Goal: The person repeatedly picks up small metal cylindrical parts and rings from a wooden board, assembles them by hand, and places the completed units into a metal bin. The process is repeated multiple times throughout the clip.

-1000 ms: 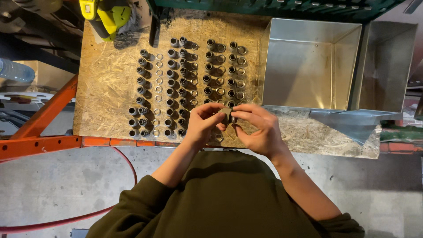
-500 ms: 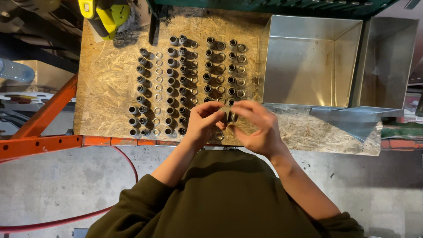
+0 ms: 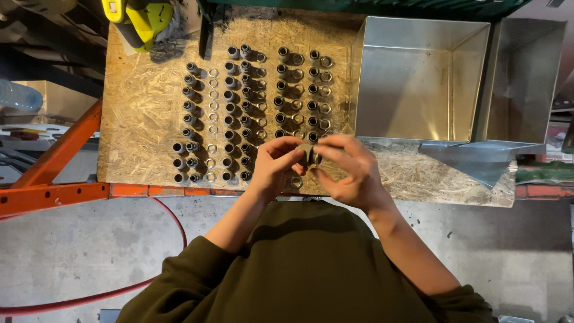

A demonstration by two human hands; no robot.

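Head view: both hands meet over the near edge of the chipboard bench (image 3: 143,119). The left hand (image 3: 276,164) and right hand (image 3: 353,170) pinch one small grey metal fitting (image 3: 308,154) between fingertips, just near of the rows of dark metal fittings (image 3: 239,107).

Rows of small dark metal fittings and nuts (image 3: 251,107) are crowding the middle of the chipboard worktop (image 3: 140,128), leaving a bare strip along its left edge. Two open sheet-metal bins (image 3: 418,84) are blocking the far right corner. A yellow power tool (image 3: 140,18) is occupying the far left corner. The near right edge is lying open.
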